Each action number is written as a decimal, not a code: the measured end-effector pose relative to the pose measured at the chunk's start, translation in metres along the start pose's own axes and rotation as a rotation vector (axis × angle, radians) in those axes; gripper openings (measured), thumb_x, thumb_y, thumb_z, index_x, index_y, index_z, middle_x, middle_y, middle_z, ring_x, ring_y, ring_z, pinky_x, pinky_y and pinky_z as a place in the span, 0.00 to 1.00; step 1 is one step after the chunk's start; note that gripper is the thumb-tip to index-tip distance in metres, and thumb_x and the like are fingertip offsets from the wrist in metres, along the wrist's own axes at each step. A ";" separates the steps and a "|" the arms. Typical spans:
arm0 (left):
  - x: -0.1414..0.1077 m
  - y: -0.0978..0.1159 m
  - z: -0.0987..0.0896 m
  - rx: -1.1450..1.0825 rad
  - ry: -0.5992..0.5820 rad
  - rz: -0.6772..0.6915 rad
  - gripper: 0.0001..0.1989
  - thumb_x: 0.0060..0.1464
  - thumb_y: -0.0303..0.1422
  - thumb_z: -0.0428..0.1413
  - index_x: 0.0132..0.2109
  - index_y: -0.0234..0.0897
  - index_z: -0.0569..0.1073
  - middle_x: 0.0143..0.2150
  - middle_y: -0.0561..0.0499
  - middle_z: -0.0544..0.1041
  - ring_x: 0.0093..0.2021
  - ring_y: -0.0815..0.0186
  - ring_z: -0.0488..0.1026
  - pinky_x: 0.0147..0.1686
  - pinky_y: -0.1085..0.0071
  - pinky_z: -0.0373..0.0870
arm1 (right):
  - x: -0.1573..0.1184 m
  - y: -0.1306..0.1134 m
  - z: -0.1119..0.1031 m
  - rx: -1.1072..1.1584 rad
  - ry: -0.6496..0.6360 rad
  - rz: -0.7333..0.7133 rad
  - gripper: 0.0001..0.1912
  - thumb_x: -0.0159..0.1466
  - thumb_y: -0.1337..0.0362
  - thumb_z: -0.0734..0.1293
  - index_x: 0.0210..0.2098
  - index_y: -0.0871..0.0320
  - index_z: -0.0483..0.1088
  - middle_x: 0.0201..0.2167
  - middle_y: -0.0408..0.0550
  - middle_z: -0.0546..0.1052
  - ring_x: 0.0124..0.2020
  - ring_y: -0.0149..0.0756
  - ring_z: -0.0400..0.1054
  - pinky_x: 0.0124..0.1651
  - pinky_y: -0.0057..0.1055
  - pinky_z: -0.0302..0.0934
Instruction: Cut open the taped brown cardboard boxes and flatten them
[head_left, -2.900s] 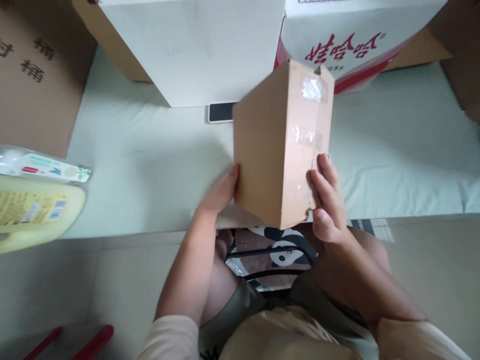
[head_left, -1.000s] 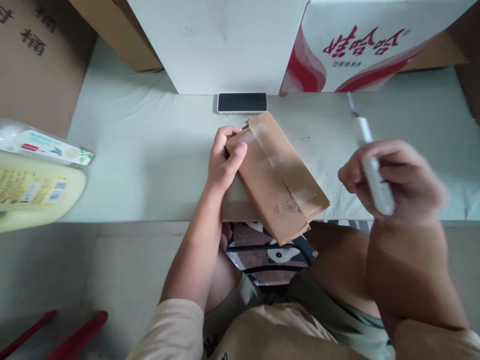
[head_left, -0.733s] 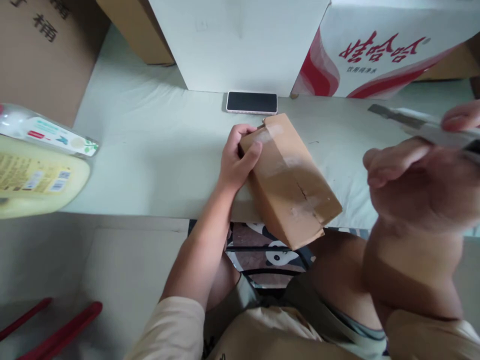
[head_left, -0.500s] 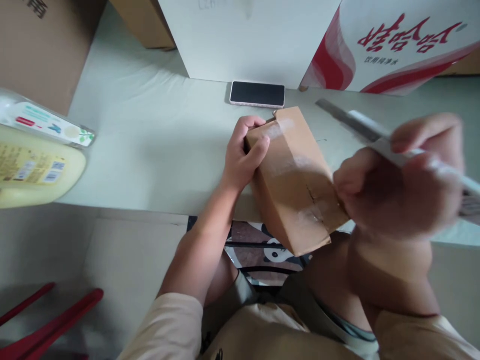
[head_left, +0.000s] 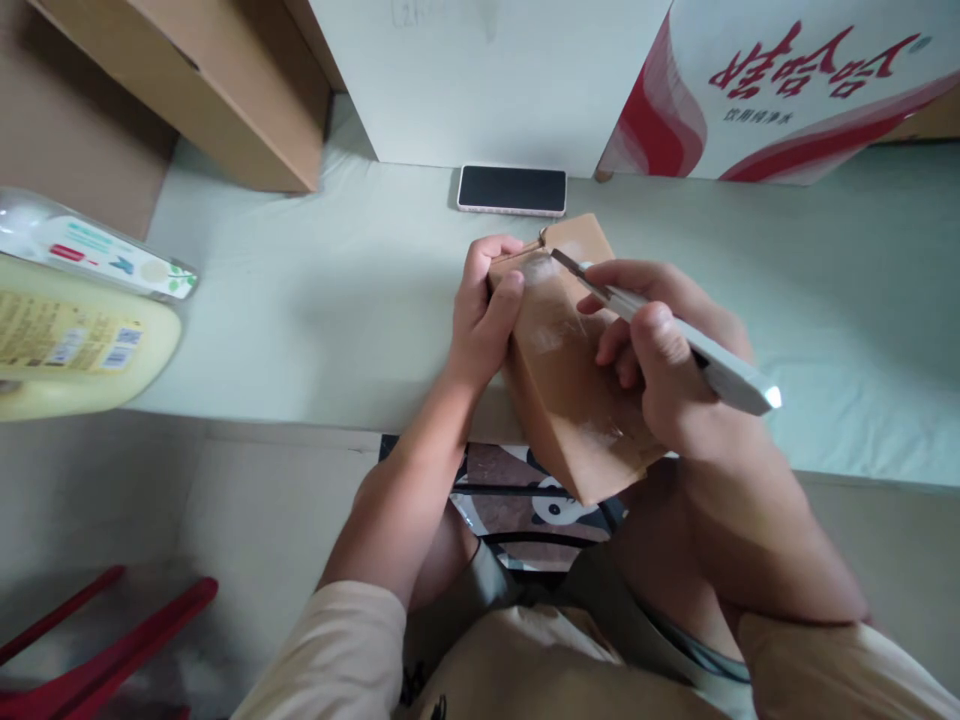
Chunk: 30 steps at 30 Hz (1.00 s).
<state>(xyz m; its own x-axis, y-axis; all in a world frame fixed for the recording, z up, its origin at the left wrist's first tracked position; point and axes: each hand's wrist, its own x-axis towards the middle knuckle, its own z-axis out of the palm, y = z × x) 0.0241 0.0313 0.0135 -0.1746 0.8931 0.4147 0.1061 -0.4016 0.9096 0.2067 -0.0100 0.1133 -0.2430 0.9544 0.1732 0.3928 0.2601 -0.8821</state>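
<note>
A brown cardboard box with strips of clear tape on top lies slanted over the front edge of the table. My left hand grips its far left corner, thumb on the top face and fingers round the end. In my right hand is a white utility knife, its blade out and the tip close to the tape near the box's far end. Whether the tip touches the tape I cannot tell. My right fingers hide part of the box's right side.
Behind the box lies a phone, near a tall white carton and a red-and-white carton. Cardboard boxes and a yellow bottle stand at the left. Red bars show at the lower left.
My right hand has swung left over the box, bringing the knife's blade to the far end. The left hand still holds the same corner. More of the left cardboard box is in view.
</note>
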 end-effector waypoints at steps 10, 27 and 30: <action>0.002 -0.001 0.002 -0.114 0.039 -0.089 0.26 0.59 0.61 0.56 0.50 0.45 0.71 0.47 0.48 0.76 0.49 0.57 0.76 0.48 0.60 0.71 | 0.011 0.007 -0.007 0.063 0.000 0.039 0.29 0.70 0.38 0.61 0.55 0.51 0.77 0.38 0.48 0.83 0.25 0.31 0.73 0.27 0.30 0.67; 0.001 -0.009 0.003 -0.048 0.059 0.000 0.27 0.63 0.61 0.51 0.53 0.45 0.71 0.48 0.48 0.75 0.47 0.58 0.78 0.48 0.60 0.75 | -0.010 -0.009 -0.006 -0.148 0.304 -0.196 0.28 0.73 0.44 0.59 0.30 0.54 0.80 0.15 0.42 0.69 0.16 0.28 0.62 0.20 0.31 0.51; 0.000 -0.008 0.002 -0.047 0.039 -0.005 0.25 0.65 0.59 0.50 0.54 0.45 0.71 0.48 0.48 0.75 0.48 0.59 0.77 0.49 0.61 0.75 | -0.013 -0.006 -0.008 -0.191 0.359 -0.243 0.30 0.72 0.43 0.59 0.26 0.54 0.79 0.14 0.43 0.69 0.15 0.29 0.61 0.19 0.31 0.51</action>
<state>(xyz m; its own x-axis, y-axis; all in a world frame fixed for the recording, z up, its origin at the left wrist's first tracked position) 0.0253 0.0350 0.0061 -0.2130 0.8869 0.4100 0.0596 -0.4070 0.9115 0.2142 -0.0229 0.1198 -0.0393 0.8439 0.5351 0.5264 0.4726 -0.7067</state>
